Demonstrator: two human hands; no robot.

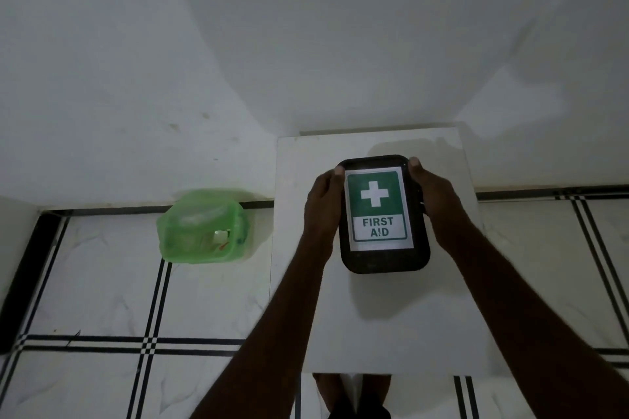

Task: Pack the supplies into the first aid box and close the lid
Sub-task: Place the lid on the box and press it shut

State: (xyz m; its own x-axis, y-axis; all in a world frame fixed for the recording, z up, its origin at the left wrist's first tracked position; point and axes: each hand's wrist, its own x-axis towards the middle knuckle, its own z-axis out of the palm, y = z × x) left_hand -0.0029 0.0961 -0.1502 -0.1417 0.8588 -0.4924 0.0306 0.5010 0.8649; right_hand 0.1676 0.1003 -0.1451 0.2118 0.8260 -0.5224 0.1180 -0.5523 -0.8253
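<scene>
from the head camera we look down at a small white table [374,316] on a tiled floor, and the black first aid box [384,214] sits on it, toward the far end. its lid [377,209] with the green cross label looks down flat on the box. our left hand [323,207] holds the box's left side and our right hand [432,204] holds its right side, both wrapped around the edges with thumbs near the far corners. a green tub [200,228] sits on the floor to the left, well apart from the table, with small things inside that we cannot make out. we think the next move is lifting the lid open, so both hands must pull the edge up gently.
</scene>
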